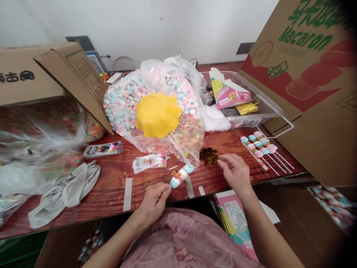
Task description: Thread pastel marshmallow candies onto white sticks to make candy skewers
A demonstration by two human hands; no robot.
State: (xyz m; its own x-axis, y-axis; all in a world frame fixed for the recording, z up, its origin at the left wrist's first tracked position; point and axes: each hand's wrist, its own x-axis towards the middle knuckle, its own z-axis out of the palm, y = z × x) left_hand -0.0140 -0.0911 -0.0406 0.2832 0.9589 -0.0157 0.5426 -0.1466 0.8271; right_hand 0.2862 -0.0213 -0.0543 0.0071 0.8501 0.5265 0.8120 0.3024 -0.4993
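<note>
left hand (pixel 154 199): pinched shut on a marshmallow skewer (pixel 182 175) above the table (pixel 111 186) edge
right hand (pixel 235 172): fingers loosely curled, holding nothing visible, fingertips beside gold twist ties (pixel 208 155)

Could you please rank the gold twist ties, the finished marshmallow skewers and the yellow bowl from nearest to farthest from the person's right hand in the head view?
From the right hand:
1. Gold twist ties, just left of the fingertips, about touching.
2. Finished marshmallow skewers, to the right and behind, near the table edge.
3. Yellow bowl, far left and behind, on the bag of marshmallows.
</note>
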